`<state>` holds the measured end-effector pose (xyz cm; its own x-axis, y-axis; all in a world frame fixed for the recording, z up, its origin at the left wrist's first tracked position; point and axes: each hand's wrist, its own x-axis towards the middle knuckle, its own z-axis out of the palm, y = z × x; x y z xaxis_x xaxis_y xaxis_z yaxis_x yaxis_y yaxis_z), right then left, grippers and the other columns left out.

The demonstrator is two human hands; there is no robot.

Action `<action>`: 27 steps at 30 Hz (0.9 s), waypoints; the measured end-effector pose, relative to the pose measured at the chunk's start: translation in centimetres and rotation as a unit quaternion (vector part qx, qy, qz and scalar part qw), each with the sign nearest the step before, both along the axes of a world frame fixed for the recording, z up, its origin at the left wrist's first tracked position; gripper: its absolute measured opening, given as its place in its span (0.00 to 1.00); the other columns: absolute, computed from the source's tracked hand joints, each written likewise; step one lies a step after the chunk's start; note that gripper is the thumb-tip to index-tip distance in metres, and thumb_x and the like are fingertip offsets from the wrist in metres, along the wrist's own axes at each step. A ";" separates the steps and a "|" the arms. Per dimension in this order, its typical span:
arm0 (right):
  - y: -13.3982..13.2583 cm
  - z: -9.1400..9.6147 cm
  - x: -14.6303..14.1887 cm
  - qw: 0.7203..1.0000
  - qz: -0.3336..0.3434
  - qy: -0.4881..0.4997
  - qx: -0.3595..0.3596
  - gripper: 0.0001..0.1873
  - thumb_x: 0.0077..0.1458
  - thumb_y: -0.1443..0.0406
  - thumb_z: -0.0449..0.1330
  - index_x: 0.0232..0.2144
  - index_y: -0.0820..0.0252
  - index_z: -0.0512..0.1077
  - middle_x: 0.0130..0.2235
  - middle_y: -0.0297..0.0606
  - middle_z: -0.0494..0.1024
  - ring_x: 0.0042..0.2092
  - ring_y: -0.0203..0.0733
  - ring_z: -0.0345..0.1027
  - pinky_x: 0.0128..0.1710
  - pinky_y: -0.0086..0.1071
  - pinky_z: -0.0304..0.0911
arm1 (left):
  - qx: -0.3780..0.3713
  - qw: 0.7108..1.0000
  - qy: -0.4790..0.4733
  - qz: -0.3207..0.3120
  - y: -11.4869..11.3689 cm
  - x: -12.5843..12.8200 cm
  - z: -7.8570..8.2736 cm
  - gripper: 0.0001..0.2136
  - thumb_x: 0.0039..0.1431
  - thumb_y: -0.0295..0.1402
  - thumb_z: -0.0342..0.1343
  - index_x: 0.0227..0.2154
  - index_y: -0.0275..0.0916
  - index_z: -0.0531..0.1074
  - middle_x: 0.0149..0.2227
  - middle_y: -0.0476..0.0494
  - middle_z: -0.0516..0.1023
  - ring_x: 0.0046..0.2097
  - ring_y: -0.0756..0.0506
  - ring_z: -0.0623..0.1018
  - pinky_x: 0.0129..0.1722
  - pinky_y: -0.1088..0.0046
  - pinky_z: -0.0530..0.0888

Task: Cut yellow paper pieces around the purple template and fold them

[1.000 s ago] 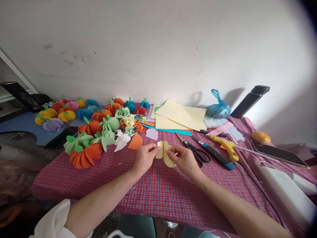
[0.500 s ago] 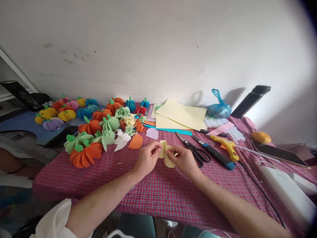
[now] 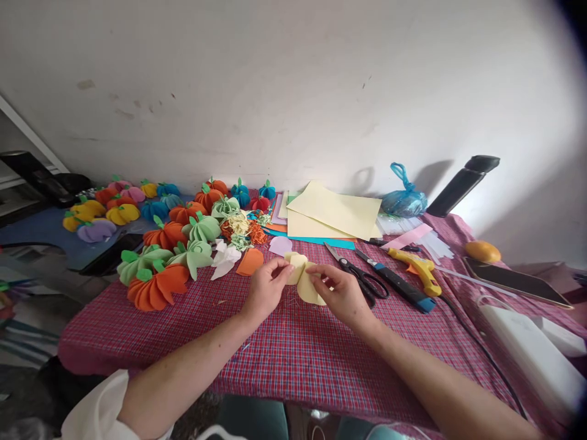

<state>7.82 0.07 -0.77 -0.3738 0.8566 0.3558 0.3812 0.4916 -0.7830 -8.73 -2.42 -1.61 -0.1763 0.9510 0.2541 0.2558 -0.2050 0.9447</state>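
My left hand (image 3: pixel 266 288) and my right hand (image 3: pixel 342 294) pinch a pale yellow folded paper piece (image 3: pixel 303 280) between them, just above the red checked tablecloth (image 3: pixel 284 354). The fingers of both hands are closed on its edges. An orange paper cutout (image 3: pixel 250 261) and a lilac paper cutout (image 3: pixel 280 245) lie just beyond my left hand. Black scissors (image 3: pixel 360 275) lie right of my right hand.
Many paper pumpkins (image 3: pixel 158 284) in orange, green, yellow, blue and purple crowd the left. Coloured paper sheets (image 3: pixel 334 215) lie at the back. A blue-handled knife (image 3: pixel 398 286), yellow glue gun (image 3: pixel 419 269), blue bag (image 3: pixel 406 201), phone (image 3: pixel 513 278), black bottle (image 3: pixel 461 186) and white box (image 3: pixel 532 354) stand right.
The paper piece has been turned and opened wider between my fingers; my hands have stayed in about the same place above the cloth.
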 end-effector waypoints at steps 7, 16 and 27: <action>0.6 -0.1 0.3 0.996 -0.026 0.063 -0.060 0.15 0.52 0.64 0.54 0.44 0.57 0.64 0.24 0.30 0.69 0.25 0.34 0.61 0.25 0.27 0.58 | 0.001 0.996 0.066 0.059 0.2 -0.5 -0.2 0.09 0.55 0.39 0.50 0.28 0.38 0.67 0.26 0.50 0.72 0.29 0.51 0.71 0.30 0.77 0.66; 0.9 0.5 0.8 0.996 -0.074 0.025 -0.045 0.18 0.50 0.63 0.54 0.45 0.56 0.63 0.24 0.30 0.70 0.26 0.36 0.63 0.27 0.29 0.59 | 0.028 0.993 0.076 0.088 0.1 -0.3 -0.3 0.08 0.53 0.38 0.52 0.28 0.38 0.65 0.24 0.52 0.71 0.27 0.52 0.71 0.27 0.78 0.66; -0.1 0.9 0.3 0.995 -0.095 -0.039 -0.008 0.16 0.49 0.64 0.56 0.42 0.57 0.62 0.24 0.29 0.70 0.24 0.34 0.62 0.26 0.27 0.58 | 0.097 0.986 0.139 0.002 -0.4 0.1 0.1 0.10 0.56 0.28 0.47 0.35 0.39 0.73 0.37 0.44 0.76 0.39 0.48 0.74 0.40 0.74 0.69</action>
